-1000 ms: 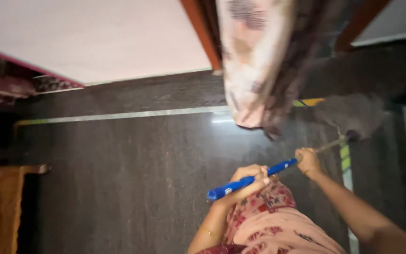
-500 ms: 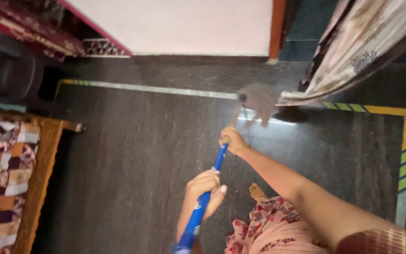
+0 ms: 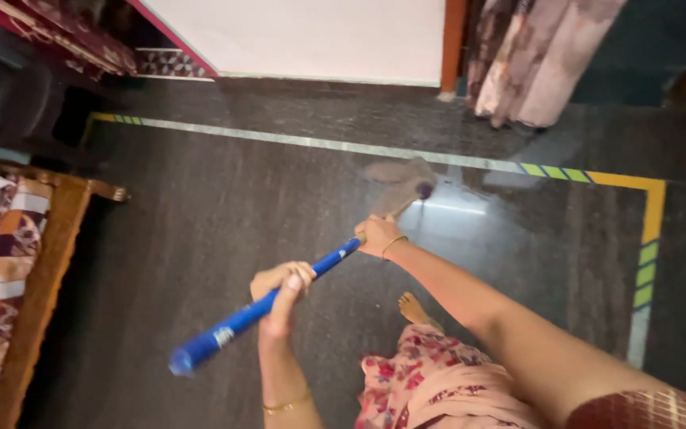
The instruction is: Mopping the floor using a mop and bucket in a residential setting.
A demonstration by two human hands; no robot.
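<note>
I see a dark speckled stone floor (image 3: 200, 222) edged by a pale inlaid strip that turns into yellow and green stripes (image 3: 646, 262) at the right. A white wall (image 3: 303, 36) runs along the top, with an orange door frame (image 3: 452, 44) and a patterned curtain (image 3: 537, 56) beside it. At the left stands a wooden-framed seat (image 3: 49, 262) with checked cushions.

Both hands are closed around 1 mop. The left hand (image 3: 279, 290) grips the blue handle (image 3: 271, 306) near its middle, fingers wrapped fully round. The right hand (image 3: 379, 235), wearing a thin bangle, is clenched further along, where the blue section ends. The mop head (image 3: 402, 187) lies on the floor just beyond the right hand, near the pale strip.

The mop head is blurred, so I cannot make out its strands. The handle's near end is also soft. 1 bare foot (image 3: 413, 307) shows below the right forearm; the other is hidden by the floral garment (image 3: 438, 385).
</note>
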